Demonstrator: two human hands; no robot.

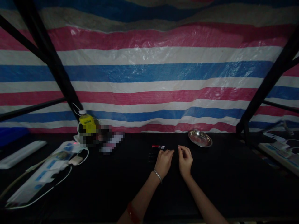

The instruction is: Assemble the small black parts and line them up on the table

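My left hand (164, 162), with a silver bracelet on its wrist, is over the black table. Its fingers are curled together toward the right; whatever they pinch, if anything, is too small to tell. Facing it across a narrow gap, my right hand (185, 160) has thumb and fingertips brought together, and I cannot make out anything between them. A small slim red object with a silvery end (158, 146) lies just beyond my left hand. Some dark items beside it barely show against the black surface. Behind my right hand, to its right, stands a shallow round metal dish (200, 139).
On the left lie a white power strip (50, 169) with plugs and cables, and a long white bar (22, 154). A yellow-labelled bottle (87, 122) stands near a pixelated patch. Black frame posts flank the striped sheet (158, 71). More cables are at far right.
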